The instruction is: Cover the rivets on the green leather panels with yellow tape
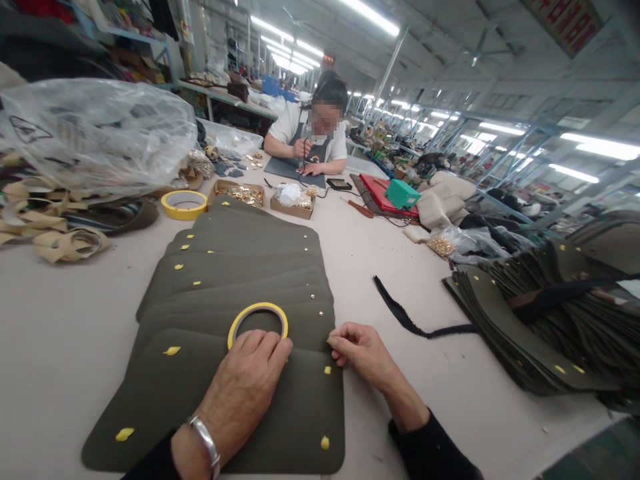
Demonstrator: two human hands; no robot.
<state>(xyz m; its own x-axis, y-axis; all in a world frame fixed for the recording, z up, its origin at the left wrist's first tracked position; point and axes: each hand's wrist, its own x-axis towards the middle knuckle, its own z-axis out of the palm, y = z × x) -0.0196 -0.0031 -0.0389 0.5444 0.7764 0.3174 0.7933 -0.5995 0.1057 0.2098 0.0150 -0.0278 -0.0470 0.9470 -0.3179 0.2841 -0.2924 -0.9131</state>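
This place looks like a factory workshop, where flat sheet material is worked by hand. The hall is long and large: rows of tube lights [287,61] shine under the high roof, near a ceiling fan [479,55] and a hanging signboard [564,25]. Farther back on the right, bluish metal racks [505,155] stand among many goods. On the wide worktable [365,260], dark green pieces [195,313] of similar shape lie overlapped, and a thick pile [515,320] of such pieces lies at the right. Small gold-coloured parts [243,193] are in an open box. Across the table, a person in an apron [300,143] bends over a dark sheet [279,172], holding a thin tool.
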